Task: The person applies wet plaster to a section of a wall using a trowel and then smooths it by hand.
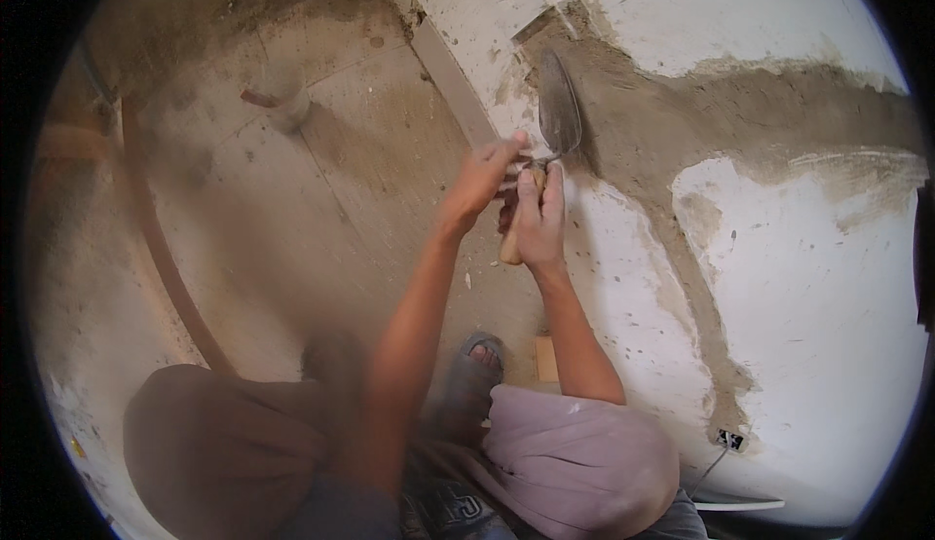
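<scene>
Nearest us: our bent knees in dusty grey-lilac trousers (575,462), with a sandalled foot (474,370) between them on the floor, below both hands. A small wooden offcut (546,359) lies just right of that foot.

Both forearms run up from the knees and converge. Our right hand (539,219) is wrapped closed round the wooden handle of the trowel (558,116); the handle's butt pokes out under the palm. Our left hand (484,178) sits just left of it, fingers loosely curled with the tips reaching at the trowel's neck. We cannot tell whether they touch or grip it.

Key relation: the trowel's long axis runs straight up and away from the right hand, blade beyond the knuckles, its tip farthest out. The blade lies against the grey mortar band (682,111) filling a chase in the white wall (818,277), at the band's left end. The right hand carries the tool; the left only steadies.

Farther left of the hands: a white pipe stub (282,92) on the tiled floor (253,209).
</scene>
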Motion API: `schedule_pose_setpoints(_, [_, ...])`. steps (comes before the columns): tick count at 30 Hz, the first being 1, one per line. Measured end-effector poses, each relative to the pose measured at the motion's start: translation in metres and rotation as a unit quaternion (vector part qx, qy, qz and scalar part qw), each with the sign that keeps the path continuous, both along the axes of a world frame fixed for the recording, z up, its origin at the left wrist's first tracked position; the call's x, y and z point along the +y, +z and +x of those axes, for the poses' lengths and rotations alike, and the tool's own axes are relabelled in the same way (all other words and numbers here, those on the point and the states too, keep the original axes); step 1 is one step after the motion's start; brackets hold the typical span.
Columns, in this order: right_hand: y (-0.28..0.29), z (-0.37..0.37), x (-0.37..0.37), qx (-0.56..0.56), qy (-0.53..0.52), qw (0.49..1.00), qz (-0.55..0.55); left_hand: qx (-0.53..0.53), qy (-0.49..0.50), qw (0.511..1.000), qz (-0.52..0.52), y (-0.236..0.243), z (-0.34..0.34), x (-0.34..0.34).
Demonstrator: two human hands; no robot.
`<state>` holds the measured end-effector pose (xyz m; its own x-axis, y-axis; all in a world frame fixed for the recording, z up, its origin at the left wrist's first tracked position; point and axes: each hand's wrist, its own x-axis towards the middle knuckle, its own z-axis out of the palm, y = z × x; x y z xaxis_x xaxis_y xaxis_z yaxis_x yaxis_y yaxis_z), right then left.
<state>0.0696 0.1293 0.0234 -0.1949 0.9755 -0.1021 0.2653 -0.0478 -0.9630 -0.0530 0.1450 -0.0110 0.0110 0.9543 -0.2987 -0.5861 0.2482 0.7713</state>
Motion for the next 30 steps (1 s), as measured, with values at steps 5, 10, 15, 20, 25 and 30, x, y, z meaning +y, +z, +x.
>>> schedule_pose_setpoints(5, [-0.051, -0.022, 0.015, -0.108, -0.016, 0.981, 0.158, 0.092, -0.007, 0.995, 0.048, -0.002, 0.002, -0.014])
schedule_pose_setpoints(10, [-0.031, -0.036, -0.004, -0.143, -0.031, 0.984, 0.098, 0.061, -0.033, 0.996, 0.061, -0.038, 0.008, -0.003])
schedule_pose_setpoints(15, [-0.042, -0.015, 0.014, -0.094, -0.024, 0.99, 0.098, 0.03, 0.004, 0.996, 0.081, -0.021, 0.016, -0.003])
schedule_pose_setpoints(20, [-0.047, -0.019, -0.003, -0.056, -0.021, 0.986, 0.158, 0.11, 0.033, 0.987, 0.109, -0.032, 0.019, -0.016])
schedule_pose_setpoints(25, [-0.037, -0.019, 0.009, -0.075, 0.019, 0.996, -0.047, 0.085, 0.031, 0.996, -0.008, -0.041, 0.012, -0.016])
schedule_pose_setpoints(30, [-0.043, -0.011, 0.012, 0.102, 0.015, 0.973, -0.205, -0.058, -0.006, 0.998, 0.011, -0.044, 0.004, -0.031])
